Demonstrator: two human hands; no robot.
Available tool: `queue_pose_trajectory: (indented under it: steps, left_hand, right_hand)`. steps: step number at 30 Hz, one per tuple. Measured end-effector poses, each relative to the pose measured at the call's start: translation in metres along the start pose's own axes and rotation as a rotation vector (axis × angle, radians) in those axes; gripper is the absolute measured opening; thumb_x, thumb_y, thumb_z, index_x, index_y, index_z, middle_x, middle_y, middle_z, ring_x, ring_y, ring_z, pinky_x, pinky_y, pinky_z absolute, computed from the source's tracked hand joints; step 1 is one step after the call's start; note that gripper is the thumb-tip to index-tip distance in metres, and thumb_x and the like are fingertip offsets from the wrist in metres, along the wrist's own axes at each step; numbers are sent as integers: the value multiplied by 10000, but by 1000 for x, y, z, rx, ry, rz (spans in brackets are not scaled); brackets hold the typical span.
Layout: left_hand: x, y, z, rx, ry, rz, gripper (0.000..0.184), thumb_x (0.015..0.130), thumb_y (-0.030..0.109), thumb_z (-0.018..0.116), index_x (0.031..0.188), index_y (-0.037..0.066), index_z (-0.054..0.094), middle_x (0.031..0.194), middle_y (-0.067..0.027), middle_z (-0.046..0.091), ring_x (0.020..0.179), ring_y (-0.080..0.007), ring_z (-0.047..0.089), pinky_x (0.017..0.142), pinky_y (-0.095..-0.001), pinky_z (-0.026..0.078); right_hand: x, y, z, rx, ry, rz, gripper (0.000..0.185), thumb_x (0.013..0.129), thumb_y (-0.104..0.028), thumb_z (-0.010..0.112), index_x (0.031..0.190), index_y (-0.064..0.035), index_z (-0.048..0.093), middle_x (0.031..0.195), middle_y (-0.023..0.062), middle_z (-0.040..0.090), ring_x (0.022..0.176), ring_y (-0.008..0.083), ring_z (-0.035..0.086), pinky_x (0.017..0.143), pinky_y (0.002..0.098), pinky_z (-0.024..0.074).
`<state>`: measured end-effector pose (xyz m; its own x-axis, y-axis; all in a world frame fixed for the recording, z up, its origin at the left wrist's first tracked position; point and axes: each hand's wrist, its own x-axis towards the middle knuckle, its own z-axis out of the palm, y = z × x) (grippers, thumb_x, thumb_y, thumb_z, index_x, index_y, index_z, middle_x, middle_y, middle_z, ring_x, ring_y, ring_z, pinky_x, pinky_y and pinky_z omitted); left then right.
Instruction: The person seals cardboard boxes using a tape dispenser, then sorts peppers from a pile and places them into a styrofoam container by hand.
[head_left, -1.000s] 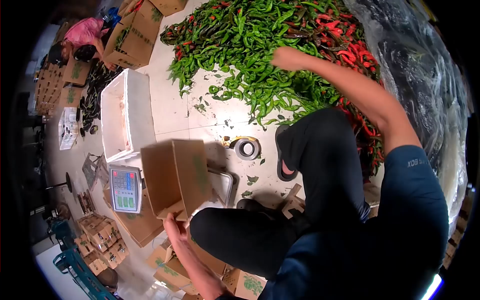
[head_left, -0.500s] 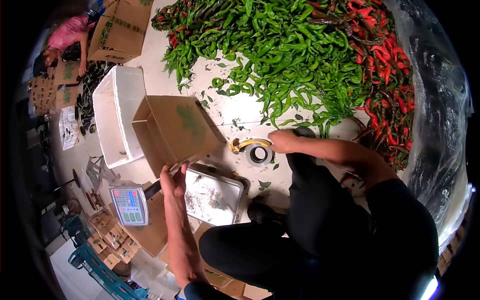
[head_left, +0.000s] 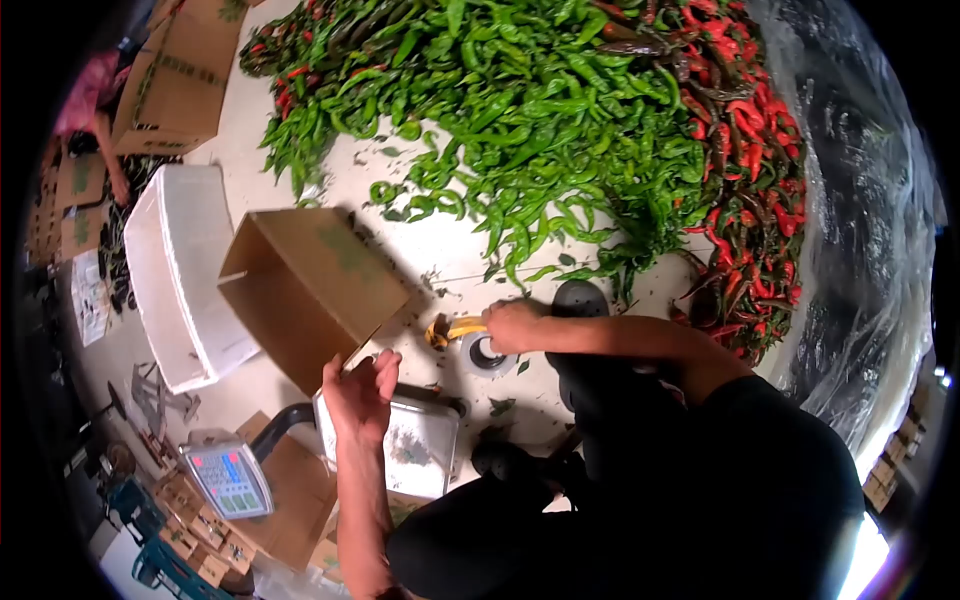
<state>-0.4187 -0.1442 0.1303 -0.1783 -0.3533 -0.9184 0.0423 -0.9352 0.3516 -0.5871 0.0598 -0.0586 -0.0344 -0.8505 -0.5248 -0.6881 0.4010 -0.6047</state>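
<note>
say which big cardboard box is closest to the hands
The open box right by the left hand; the upper-left box is much farther away.

Left of centre in my feed I see a brown cardboard box (head_left: 335,268), tilted, its open side facing lower left, a blurred green print on its upper panel. Near its right corner, apart from it, I see a yellow tape dispenser (head_left: 462,327) with a grey, ring-shaped roll (head_left: 487,371).

Produce packing rm: pepper heap (head_left: 560,130), scale (head_left: 425,425), ctns (head_left: 315,265).
</note>
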Motion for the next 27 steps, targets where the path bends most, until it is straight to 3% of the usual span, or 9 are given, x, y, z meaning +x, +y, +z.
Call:
queue_pose_trajectory:
  steps: [6,9,13,15,18,19,22,24,27]
  left_hand:
    - [-5,-4,-4,72,-138,76,550,1027,439,433,1259,-53,516,1197,-245,658,1039,-350,692,867,-411,600]
    - [-3,-7,-4,71,-153,74,543,1028,443,423,1233,-47,537,1189,-239,666,1036,-343,694,869,-421,597]
    - [-12,-16,13,146,-207,47,582,1029,494,413,1226,-39,539,1174,-237,669,1031,-351,695,868,-437,595]
    - [-30,-20,35,245,-237,-7,706,984,622,462,1266,-25,501,1141,-222,675,993,-362,702,825,-447,602]
    - [-42,-28,58,610,-293,-52,803,968,636,489,1392,-43,435,1093,-207,667,933,-356,698,785,-445,598]
    - [-42,-30,64,779,-340,-48,724,999,527,525,1411,-60,424,1113,-202,666,948,-333,699,779,-428,600]
    - [-38,-50,102,896,-367,-41,470,1036,284,548,1346,-67,507,1137,-190,673,970,-294,698,783,-403,601]
    - [-27,-74,124,910,-382,-50,439,1034,280,556,1323,-50,544,1131,-162,678,970,-251,695,804,-366,585]
    - [-25,-110,134,935,-474,-101,375,1050,219,531,1321,-39,556,1159,-130,672,997,-198,675,843,-325,564]
  right_hand:
    - [-16,28,-8,233,-24,16,461,834,-353,707,1087,28,647,1025,253,678,969,424,663,848,495,538]
    - [-26,45,-29,376,330,113,460,864,-360,698,1147,-5,626,1024,232,684,968,404,667,831,490,531]
    - [-47,74,-91,606,589,364,550,852,-289,716,1297,-1,568,991,191,728,903,356,704,825,441,553]
    - [-47,106,-101,644,838,341,541,857,-271,706,1297,11,567,981,186,731,866,357,710,820,430,559]
    - [-56,129,-135,609,1038,366,479,857,-213,703,1257,23,585,1054,212,703,891,359,698,799,414,560]
    - [-59,131,-147,633,1113,358,463,858,-190,702,1252,22,585,1066,215,696,893,360,695,793,412,561]
    - [-75,140,-198,257,1343,232,382,862,-104,668,1224,4,607,1044,195,680,914,354,683,795,449,559]
    - [-92,161,-265,-209,1463,126,398,834,-58,650,1227,-9,610,1117,175,662,1034,334,646,882,443,528]
    - [-97,186,-355,-570,1331,14,438,795,-15,612,1232,0,595,1174,145,634,1155,314,560,984,434,458]
